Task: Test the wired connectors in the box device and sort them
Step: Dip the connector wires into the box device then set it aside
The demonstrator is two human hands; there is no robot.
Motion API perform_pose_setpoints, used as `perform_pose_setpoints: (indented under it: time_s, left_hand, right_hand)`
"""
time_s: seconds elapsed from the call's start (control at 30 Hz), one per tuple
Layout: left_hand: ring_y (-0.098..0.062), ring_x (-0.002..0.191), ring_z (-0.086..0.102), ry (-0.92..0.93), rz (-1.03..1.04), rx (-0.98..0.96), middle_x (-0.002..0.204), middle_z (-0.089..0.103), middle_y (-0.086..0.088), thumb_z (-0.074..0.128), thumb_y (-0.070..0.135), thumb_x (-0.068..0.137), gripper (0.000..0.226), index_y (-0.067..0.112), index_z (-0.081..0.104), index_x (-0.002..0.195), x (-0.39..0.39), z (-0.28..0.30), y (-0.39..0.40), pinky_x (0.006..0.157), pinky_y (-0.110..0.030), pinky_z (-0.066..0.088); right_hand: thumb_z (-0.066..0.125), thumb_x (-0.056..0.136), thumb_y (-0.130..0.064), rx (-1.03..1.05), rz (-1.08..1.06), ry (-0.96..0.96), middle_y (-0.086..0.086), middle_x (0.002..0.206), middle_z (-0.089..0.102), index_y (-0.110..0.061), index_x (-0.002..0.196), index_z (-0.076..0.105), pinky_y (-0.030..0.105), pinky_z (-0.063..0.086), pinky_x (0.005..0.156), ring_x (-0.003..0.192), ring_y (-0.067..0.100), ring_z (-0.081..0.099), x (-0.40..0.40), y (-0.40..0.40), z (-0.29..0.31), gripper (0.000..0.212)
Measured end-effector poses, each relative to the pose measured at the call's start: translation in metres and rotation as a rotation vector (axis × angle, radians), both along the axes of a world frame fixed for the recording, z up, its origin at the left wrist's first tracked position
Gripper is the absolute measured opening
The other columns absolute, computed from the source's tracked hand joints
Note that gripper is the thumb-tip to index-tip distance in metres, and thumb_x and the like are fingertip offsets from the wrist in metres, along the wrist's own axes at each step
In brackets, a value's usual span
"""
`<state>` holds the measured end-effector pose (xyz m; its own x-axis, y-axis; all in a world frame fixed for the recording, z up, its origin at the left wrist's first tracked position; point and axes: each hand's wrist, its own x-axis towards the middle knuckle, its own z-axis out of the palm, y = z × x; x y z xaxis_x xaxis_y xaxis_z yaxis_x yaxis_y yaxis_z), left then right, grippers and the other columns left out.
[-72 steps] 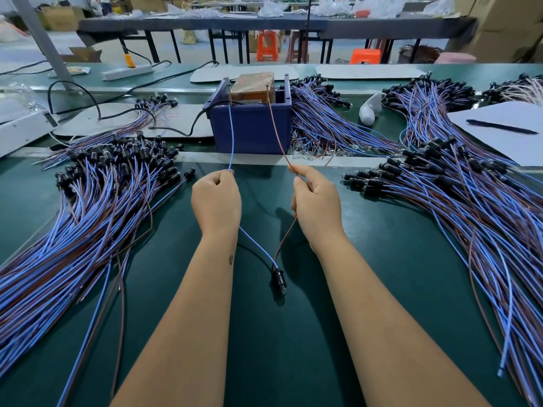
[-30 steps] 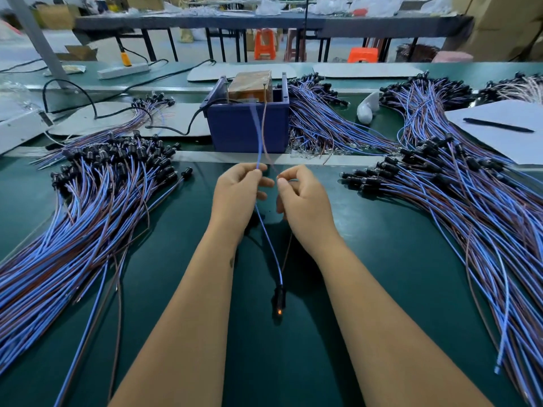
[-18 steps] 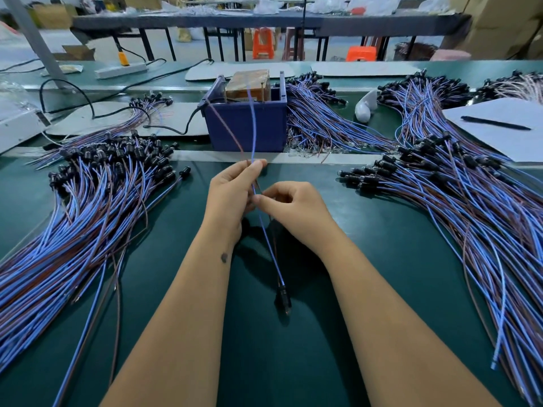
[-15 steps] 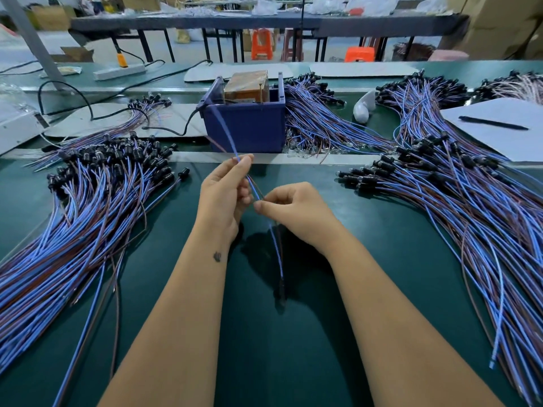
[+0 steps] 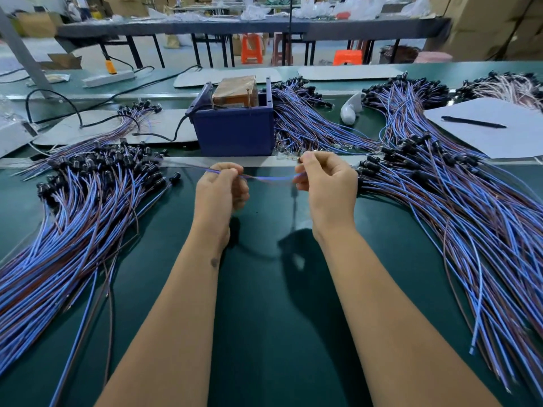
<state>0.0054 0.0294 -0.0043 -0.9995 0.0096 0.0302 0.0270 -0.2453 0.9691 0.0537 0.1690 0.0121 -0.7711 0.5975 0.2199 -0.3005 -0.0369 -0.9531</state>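
Note:
One wired connector's blue and brown wires (image 5: 269,178) stretch level between my two hands above the green table. My left hand (image 5: 220,190) pinches them at the left, and their loose ends trail further left, blurred. My right hand (image 5: 326,183) grips the other end with curled fingers; the black connector head is hidden in that hand. The blue box device (image 5: 235,130), with a brown block inside and two upright pins, stands just beyond my hands. Neither hand touches it.
A big pile of wired connectors (image 5: 73,207) lies at the left and another pile (image 5: 455,195) at the right. More wired bundles (image 5: 308,124) lie behind the box. A white sheet (image 5: 493,133) with a pen (image 5: 473,121) is at the far right.
The wire ends have come away from the box. My hands have moved apart and turned the wired connector from hanging upright to lying level, lifting its black head off the table.

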Motion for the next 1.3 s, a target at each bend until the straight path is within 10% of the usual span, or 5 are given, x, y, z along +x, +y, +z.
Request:
perform_pose_setpoints:
  time_s: [0.43,0.57,0.83,1.13,1.3]
  left_hand:
    - [0.004,0.061,0.054,0.824,-0.227,-0.726,0.082,0.069,0.012,0.062,0.014,0.09,0.013,0.022,0.071,0.094,0.074,-0.006,0.075,0.06,-0.028,0.045]
    - [-0.023,0.099,0.064,1.096,-0.472,-0.89,0.108,0.071,0.001,0.06,0.005,0.088,0.033,0.018,0.069,0.117,0.106,-0.007,0.101,0.074,-0.034,0.053]
    - [-0.019,0.106,0.057,0.851,-0.561,-0.957,0.111,0.068,0.003,0.053,0.01,0.094,0.026,0.019,0.07,0.112,0.102,-0.012,0.105,0.083,-0.033,0.047]
    - [-0.024,0.11,0.058,0.443,-0.122,-0.941,0.118,0.068,-0.006,0.044,0.01,0.093,0.034,0.018,0.069,0.116,0.06,-0.006,0.072,0.085,-0.03,0.042]
    - [-0.029,0.126,0.041,0.239,0.202,-1.122,0.136,0.056,-0.008,0.047,0.012,0.092,0.039,0.016,0.065,0.126,0.016,-0.005,0.005,0.099,-0.033,0.034]
  right_hand:
    - [0.055,0.09,-0.005,0.469,-0.163,-0.418,0.003,0.086,0.07,-0.021,0.09,0.062,0.051,0.054,0.086,0.089,0.026,0.068,0.018,0.096,-0.002,0.017]
    - [0.061,0.087,-0.01,0.766,-0.148,-0.573,0.002,0.094,0.073,-0.027,0.09,0.067,0.036,0.053,0.084,0.091,0.021,0.066,0.036,0.135,0.016,0.019]
    - [0.054,0.089,-0.011,1.084,-0.352,-0.989,0.01,0.119,0.066,-0.03,0.111,0.067,0.043,0.035,0.1,0.115,0.034,0.053,0.053,0.167,0.027,0.032]
    - [0.052,0.085,-0.004,0.84,-0.041,-0.438,0.003,0.091,0.069,-0.016,0.1,0.072,0.025,0.039,0.072,0.089,0.023,0.062,0.004,0.045,-0.004,0.028]
    - [0.053,0.088,-0.015,0.715,0.149,-0.486,-0.009,0.084,0.066,-0.025,0.091,0.07,0.025,0.037,0.066,0.082,0.016,0.058,-0.013,-0.005,-0.022,0.02]
